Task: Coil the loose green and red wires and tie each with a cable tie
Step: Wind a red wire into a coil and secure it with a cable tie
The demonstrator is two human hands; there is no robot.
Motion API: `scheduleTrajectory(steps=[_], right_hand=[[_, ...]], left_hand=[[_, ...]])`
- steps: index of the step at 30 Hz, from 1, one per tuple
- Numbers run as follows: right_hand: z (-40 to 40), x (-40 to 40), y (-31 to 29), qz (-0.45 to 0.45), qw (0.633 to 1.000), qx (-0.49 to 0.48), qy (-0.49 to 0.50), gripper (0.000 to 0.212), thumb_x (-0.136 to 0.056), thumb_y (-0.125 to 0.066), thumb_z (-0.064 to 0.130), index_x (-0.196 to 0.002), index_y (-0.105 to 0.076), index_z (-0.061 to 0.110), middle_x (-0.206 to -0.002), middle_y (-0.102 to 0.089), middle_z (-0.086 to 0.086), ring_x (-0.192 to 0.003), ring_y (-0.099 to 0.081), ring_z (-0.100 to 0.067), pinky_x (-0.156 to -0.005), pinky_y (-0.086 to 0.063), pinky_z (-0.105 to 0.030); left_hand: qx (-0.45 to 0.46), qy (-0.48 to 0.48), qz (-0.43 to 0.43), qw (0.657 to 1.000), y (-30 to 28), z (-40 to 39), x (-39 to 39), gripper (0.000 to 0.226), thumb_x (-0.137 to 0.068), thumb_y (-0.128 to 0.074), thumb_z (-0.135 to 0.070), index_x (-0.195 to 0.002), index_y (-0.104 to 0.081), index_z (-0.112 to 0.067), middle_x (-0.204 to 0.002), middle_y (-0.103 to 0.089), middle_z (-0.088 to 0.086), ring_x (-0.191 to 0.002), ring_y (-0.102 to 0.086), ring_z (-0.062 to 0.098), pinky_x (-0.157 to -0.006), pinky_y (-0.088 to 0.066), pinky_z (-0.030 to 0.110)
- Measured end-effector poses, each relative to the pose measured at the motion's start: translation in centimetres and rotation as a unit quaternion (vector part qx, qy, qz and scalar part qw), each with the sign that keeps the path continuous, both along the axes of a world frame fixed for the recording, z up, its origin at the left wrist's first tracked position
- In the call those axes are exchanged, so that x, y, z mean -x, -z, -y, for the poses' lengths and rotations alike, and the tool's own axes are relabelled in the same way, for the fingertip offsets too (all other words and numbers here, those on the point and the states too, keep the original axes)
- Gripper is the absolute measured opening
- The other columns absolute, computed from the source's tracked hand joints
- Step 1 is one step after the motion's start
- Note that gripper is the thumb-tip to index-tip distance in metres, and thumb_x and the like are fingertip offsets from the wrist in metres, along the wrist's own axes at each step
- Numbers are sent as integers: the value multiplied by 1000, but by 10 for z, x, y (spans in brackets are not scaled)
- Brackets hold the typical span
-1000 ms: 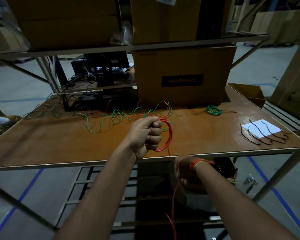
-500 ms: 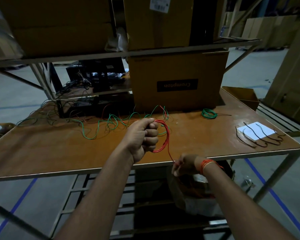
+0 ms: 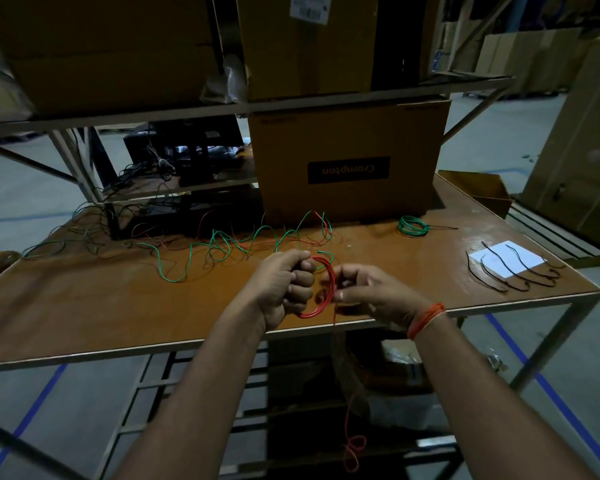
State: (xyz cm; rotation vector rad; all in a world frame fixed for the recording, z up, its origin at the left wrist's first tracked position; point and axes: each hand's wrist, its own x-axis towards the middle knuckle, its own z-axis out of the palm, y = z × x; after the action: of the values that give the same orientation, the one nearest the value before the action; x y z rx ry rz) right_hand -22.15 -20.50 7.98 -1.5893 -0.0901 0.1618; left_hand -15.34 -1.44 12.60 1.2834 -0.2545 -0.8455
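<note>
1. Since the earlier frame, our right hand (image 3: 371, 292) has risen from below the table (image 3: 84, 306) edge to meet the red coil (image 3: 321, 289).
2. Our left hand (image 3: 284, 289) holds the coil in a closed fist, its grip clamped around the loops above the table's near edge.
3. Right fingers pinch the coil's right side; a red tail (image 3: 350, 427) hangs below the table.
4. Loose green wires (image 3: 219, 247) lie behind; a tied green coil (image 3: 412, 226) and black cable ties (image 3: 513, 271) lie farther right.
</note>
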Motion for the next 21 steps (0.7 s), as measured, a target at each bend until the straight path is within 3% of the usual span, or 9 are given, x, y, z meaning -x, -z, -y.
scheduleTrajectory(steps=[3,6,9,14,21], right_hand=[[-6,-1,2,43,994,-86,49,45,-89,-67,18,-132,-57,6,-118,-67,-18,-108,-65,-31,-98,-49,-52],[-16,-2,1,76,986,-94,111,32,-91,-66,9,-122,-61,4,-98,-71,-12,-89,-68,-25,-83,-58,-39],[-26,-4,2,104,971,-124,175,22,-94,-61,3,-116,-65,0,-88,-70,-10,-78,-66,-18,-69,-56,-27],[-34,-7,4,124,960,-124,220,19,-96,-59,4,-113,-68,0,-83,-69,-7,-73,-64,-12,-66,-54,-24],[-39,-6,3,124,959,-67,245,17,-99,-58,14,-110,-71,12,-78,-65,-3,-69,-59,-12,-59,-46,-25]], left_hand=[[5,2,-11,1000,3,-1,-1,41,-107,-37,-30,-68,-46,-23,-52,-30,-10,-37,-22,5,-38,-12,19],[11,7,-25,1000,4,0,-1,41,-107,-36,-31,-68,-46,-23,-51,-29,-11,-37,-21,5,-36,-12,19],[31,7,-35,999,4,1,1,42,-108,-35,-34,-69,-47,-22,-51,-28,-11,-38,-21,5,-38,-12,21],[64,12,-67,996,7,-1,-1,48,-107,-35,-36,-69,-56,-16,-52,-29,-10,-40,-24,5,-42,-15,22],[128,34,-123,984,10,-1,-2,35,-106,-40,-31,-75,-53,-19,-54,-32,-12,-40,-27,3,-41,-17,18]])
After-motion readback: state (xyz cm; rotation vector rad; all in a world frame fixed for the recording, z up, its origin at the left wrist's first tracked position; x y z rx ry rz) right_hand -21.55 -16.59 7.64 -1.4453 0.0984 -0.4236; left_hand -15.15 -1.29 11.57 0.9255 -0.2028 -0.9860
